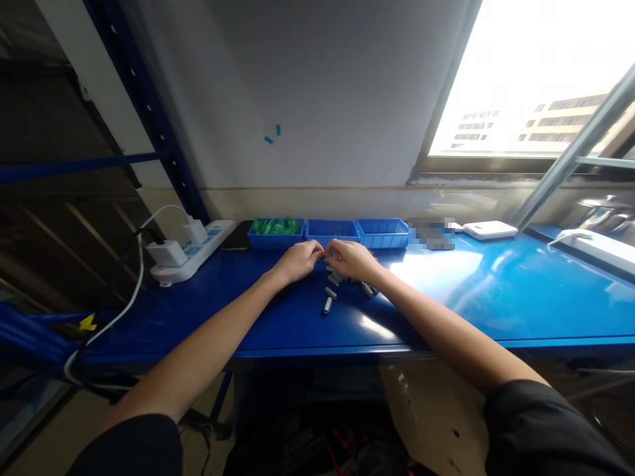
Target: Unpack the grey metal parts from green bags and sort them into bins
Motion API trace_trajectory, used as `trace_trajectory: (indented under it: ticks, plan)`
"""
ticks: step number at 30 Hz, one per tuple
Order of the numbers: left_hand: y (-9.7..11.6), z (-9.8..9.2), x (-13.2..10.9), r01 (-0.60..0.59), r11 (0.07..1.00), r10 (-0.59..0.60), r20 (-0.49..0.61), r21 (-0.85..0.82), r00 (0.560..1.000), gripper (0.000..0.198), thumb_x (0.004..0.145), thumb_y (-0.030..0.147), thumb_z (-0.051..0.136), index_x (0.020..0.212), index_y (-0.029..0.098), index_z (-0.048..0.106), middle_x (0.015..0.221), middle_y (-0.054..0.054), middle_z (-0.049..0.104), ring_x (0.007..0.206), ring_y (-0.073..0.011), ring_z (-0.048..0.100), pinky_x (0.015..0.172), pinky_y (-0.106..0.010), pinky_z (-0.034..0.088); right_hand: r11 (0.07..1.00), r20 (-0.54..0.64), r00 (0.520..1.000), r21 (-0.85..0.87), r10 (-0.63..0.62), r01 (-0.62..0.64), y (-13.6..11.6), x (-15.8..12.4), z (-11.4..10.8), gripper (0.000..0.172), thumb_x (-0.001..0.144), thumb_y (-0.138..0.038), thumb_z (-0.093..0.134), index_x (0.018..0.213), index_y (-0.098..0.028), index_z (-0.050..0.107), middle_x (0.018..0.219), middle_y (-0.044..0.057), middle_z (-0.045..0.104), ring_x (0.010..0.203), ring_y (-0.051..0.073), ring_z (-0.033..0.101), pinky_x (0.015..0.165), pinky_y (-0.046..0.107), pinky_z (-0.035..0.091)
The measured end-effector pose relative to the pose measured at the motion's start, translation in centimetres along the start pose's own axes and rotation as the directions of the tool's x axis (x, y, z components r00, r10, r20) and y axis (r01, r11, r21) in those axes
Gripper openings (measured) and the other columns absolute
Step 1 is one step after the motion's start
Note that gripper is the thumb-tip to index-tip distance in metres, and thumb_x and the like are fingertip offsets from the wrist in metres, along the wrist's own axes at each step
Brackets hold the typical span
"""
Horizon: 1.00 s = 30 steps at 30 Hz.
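My left hand [299, 260] and my right hand [353, 260] meet above the blue table, in front of the bins. Thumb and fingers of each are pinched together. Between the fingertips there seems to be a very small part, too small to name. Below the hands lie several small grey, metallic-looking oblong pieces. One such piece [327, 305] is closest to the table's front edge, and another grey piece [331, 293] lies just behind it. More dark and silver pieces [368, 289] show beside my right wrist, partly covered by it.
Three blue bins stand along the wall: the left bin [276, 243] holds green pieces, then come a middle bin [331, 231] and a right bin [382, 233]. A white power strip [194, 254] with plugs and cables is at left. A white box-shaped device [489, 230] lies at right.
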<state>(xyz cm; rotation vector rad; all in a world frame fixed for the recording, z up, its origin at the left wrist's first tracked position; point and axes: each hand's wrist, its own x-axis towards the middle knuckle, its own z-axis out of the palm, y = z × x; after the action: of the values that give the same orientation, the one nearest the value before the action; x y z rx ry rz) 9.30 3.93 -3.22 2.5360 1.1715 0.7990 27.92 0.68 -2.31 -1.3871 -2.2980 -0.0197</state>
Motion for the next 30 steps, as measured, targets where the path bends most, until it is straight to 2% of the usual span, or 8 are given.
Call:
trace_trajectory:
  ticks: [5,9,12,15,20,23,25,30]
  plan:
    - [0.2,0.2,-0.3,0.024,1.000,-0.025,-0.064,-0.018,0.998,0.029,0.095,0.034,0.037,0.090,0.018,0.060,0.085,-0.006,0.070,0.080,-0.0205,0.065,0.071,-0.029,0.046,0.999,-0.021,0.999,-0.025,-0.034,0.034,-0.3,-0.1,-0.1,0.021,0.086,-0.033,0.059,0.104,-0.023,0.061,0.090,0.003,0.069,0.078,0.017,0.061,0.061,0.024,0.033]
    - [0.6,0.2,-0.5,0.035,0.996,-0.043,-0.104,-0.077,0.994,0.034,0.097,0.036,0.035,0.086,0.018,0.061,0.078,-0.005,0.069,0.076,-0.0188,0.065,0.069,-0.027,0.046,1.000,-0.081,0.997,0.025,-0.008,0.010,-0.4,-0.1,-0.2,0.019,0.091,-0.035,0.053,0.100,-0.022,0.064,0.090,0.004,0.069,0.082,0.018,0.062,0.066,0.024,0.036]
    - [0.7,0.2,-0.6,-0.002,0.989,-0.020,-0.147,-0.146,0.989,0.025,0.094,0.034,0.043,0.102,0.018,0.061,0.083,-0.004,0.070,0.077,-0.0178,0.066,0.071,-0.026,0.047,0.998,-0.101,0.994,0.059,0.033,-0.027,-0.3,0.0,0.0,0.023,0.094,-0.035,0.046,0.095,-0.021,0.065,0.090,0.005,0.070,0.081,0.018,0.062,0.067,0.025,0.037]
    - [0.7,0.6,-0.7,-0.054,0.979,0.020,-0.170,-0.194,0.985,0.027,0.089,0.030,0.051,0.113,0.018,0.057,0.088,-0.004,0.069,0.079,-0.0171,0.065,0.070,-0.026,0.048,0.996,-0.107,0.994,0.092,0.031,-0.021,0.0,0.0,0.0,0.027,0.096,-0.034,0.042,0.089,-0.020,0.064,0.089,0.006,0.070,0.081,0.017,0.062,0.068,0.024,0.038]
    - [0.7,1.0,-0.6,-0.060,0.982,0.029,-0.167,-0.181,0.986,0.022,0.091,0.033,0.049,0.104,0.018,0.060,0.083,-0.004,0.069,0.077,-0.0171,0.065,0.069,-0.026,0.047,0.992,-0.104,0.995,0.125,0.006,0.007,0.3,-0.2,-0.2,0.029,0.096,-0.033,0.040,0.084,-0.020,0.063,0.084,0.005,0.069,0.078,0.016,0.061,0.067,0.024,0.037]
    - [0.8,1.0,-0.5,-0.063,0.982,0.035,-0.158,-0.178,0.987,0.025,0.094,0.034,0.045,0.102,0.017,0.061,0.083,-0.005,0.069,0.077,-0.0177,0.065,0.070,-0.027,0.047,0.993,-0.100,0.995,0.117,0.023,-0.012,0.4,-0.2,-0.2,0.020,0.092,-0.036,0.050,0.096,-0.020,0.062,0.075,0.002,0.066,0.068,0.015,0.058,0.061,0.024,0.034]
    - [0.9,1.0,-0.5,-0.067,0.981,0.038,-0.160,-0.182,0.986,0.026,0.094,0.035,0.044,0.102,0.017,0.061,0.081,-0.005,0.069,0.077,-0.0176,0.065,0.070,-0.026,0.046,0.994,-0.107,0.994,0.112,0.020,-0.007,0.5,-0.3,-0.1,0.022,0.087,-0.034,0.056,0.105,-0.020,0.059,0.072,0.000,0.064,0.065,0.014,0.056,0.060,0.023,0.033]
    - [1.1,0.8,-0.6,-0.058,0.987,0.036,-0.145,-0.152,0.989,0.030,0.096,0.038,0.040,0.094,0.018,0.062,0.075,-0.003,0.068,0.072,-0.0168,0.064,0.065,-0.025,0.044,0.996,-0.143,0.990,0.093,0.012,0.001,0.1,-0.4,-0.3,0.018,0.088,-0.032,0.054,0.100,-0.020,0.062,0.079,0.002,0.066,0.069,0.015,0.057,0.061,0.023,0.033]
